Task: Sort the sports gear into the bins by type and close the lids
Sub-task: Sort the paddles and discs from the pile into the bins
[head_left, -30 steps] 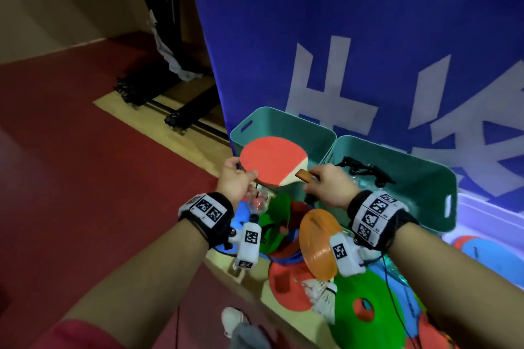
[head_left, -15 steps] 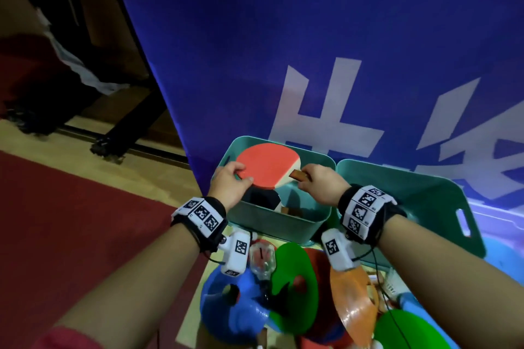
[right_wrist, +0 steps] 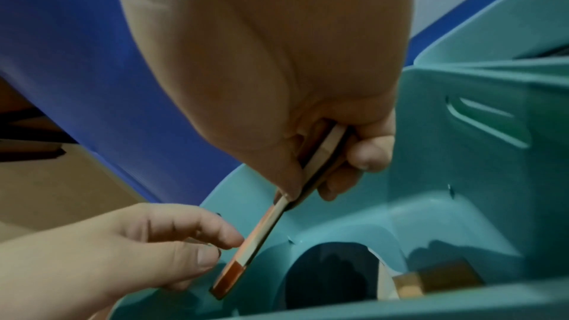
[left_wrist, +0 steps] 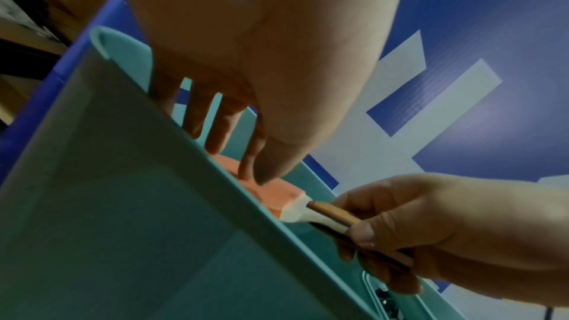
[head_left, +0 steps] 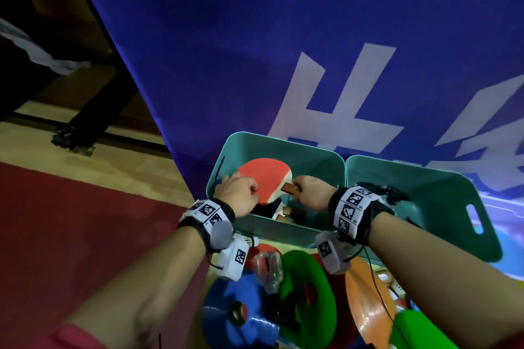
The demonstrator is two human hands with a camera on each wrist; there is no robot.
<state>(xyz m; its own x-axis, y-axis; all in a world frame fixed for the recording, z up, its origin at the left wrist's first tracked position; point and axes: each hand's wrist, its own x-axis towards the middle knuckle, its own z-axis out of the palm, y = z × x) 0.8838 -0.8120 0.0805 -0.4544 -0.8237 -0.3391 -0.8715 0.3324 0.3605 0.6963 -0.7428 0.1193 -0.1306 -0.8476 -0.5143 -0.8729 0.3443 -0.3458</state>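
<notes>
A red-faced table tennis paddle [head_left: 265, 176] hangs tilted inside the mouth of the left teal bin [head_left: 283, 142]. My left hand [head_left: 249, 193] pinches the edge of its blade [right_wrist: 243, 252] between thumb and fingers. My right hand [head_left: 301, 190] grips its wooden handle [left_wrist: 331, 213]. Below it in the bin lies a second paddle [right_wrist: 332, 269], black face up, with its wooden handle [right_wrist: 437, 279] pointing right. In the left wrist view the bin's front wall [left_wrist: 123, 179] hides most of the red blade [left_wrist: 277, 194].
A second teal bin [head_left: 453, 215] stands right of the first with a black item [head_left: 394, 193] at its near rim. A blue banner [head_left: 255, 51] rises just behind both. Blue [head_left: 226, 306], green [head_left: 306, 286] and orange [head_left: 365, 300] discs lie beneath my wrists.
Both hands have carried the red paddle forward and down, from above the bin's front rim into its mouth. The grips are unchanged.
</notes>
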